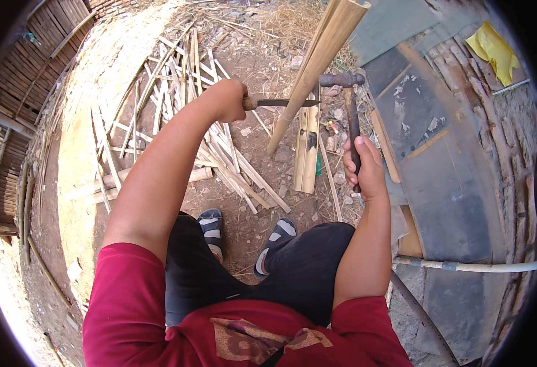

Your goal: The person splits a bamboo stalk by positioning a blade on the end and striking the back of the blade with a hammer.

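My left hand is closed round the wooden handle of a knife, its dark blade pointing right. The blade crosses a tall, tilted bamboo pole, and its tip shows past the pole's right side. How deep the blade sits in the bamboo I cannot tell. In my right hand, fingers wrapped round the shaft, is a hammer with a rusty metal head. That head is raised just right of the pole, apart from the knife. A split half of bamboo lies on the ground behind the pole's foot.
Many split bamboo strips are heaped on the dirt ground to the left and ahead. Dark sheets lean along the right, with a yellow cloth-like piece beyond. A bamboo wall stands at far left. My sandalled feet are close below.
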Demonstrator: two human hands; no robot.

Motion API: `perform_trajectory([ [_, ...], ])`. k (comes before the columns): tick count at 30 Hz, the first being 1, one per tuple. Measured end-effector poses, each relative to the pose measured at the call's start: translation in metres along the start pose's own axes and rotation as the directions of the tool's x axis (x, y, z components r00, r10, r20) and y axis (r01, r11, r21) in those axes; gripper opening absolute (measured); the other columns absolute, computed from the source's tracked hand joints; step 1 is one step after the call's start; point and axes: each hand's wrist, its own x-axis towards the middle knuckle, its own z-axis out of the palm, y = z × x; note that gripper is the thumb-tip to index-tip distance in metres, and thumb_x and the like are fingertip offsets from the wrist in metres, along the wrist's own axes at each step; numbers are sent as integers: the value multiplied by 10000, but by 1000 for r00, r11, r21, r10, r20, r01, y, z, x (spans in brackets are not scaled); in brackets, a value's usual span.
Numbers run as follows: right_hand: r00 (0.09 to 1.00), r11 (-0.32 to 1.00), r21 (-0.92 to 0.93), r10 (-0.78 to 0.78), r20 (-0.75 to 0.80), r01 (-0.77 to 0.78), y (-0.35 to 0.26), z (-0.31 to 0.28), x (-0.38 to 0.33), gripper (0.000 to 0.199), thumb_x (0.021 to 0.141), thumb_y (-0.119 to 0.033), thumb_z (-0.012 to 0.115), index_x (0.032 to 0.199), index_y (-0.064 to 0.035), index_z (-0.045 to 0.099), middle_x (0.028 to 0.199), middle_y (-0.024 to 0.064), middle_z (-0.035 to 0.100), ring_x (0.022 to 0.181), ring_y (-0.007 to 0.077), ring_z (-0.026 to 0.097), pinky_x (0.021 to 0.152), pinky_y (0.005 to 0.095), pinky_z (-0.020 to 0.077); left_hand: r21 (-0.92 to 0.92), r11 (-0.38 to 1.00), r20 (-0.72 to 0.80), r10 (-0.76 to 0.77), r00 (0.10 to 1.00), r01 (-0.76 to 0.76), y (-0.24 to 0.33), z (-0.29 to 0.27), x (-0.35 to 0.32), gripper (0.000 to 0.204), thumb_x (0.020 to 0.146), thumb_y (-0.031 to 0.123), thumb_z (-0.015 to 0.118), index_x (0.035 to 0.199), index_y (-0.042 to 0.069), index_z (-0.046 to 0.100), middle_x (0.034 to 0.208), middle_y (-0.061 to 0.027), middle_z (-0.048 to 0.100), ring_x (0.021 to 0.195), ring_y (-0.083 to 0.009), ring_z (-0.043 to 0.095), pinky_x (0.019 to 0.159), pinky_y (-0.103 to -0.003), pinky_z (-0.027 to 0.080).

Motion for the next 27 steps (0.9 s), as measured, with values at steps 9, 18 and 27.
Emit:
perform_trajectory([
  [9,990,971,-200,-117,74,129,-1,30,-7,336,1087,-365,551,1024,-36,583,689,-41,482,594,53,446,529,254,378,200,969,-19,-143,990,144,31,-1,-13,400,897,437,750,1083,82,763,1048,-127,760,999,-314,732,883,-434,588],
  [18,983,777,-617,-179,-30,123,52,65,30,419,1080,-417,501,1060,-10,597,801,211,648,750,388,647,709,463,494,133,941,-48,-307,950,311,26,5,-12,287,911,316,717,1069,85,780,1058,-134,764,978,-318,743,854,-433,604],
  [27,954,729,-661,-293,-70,175,51,90,26,384,1096,-367,487,994,-13,596,709,128,603,663,235,612,651,405,483,98,936,-38,-337,941,339,37,8,-15,230,899,98,660,1090,58,781,1127,-135,765,1044,-297,744,879,-406,599],
])
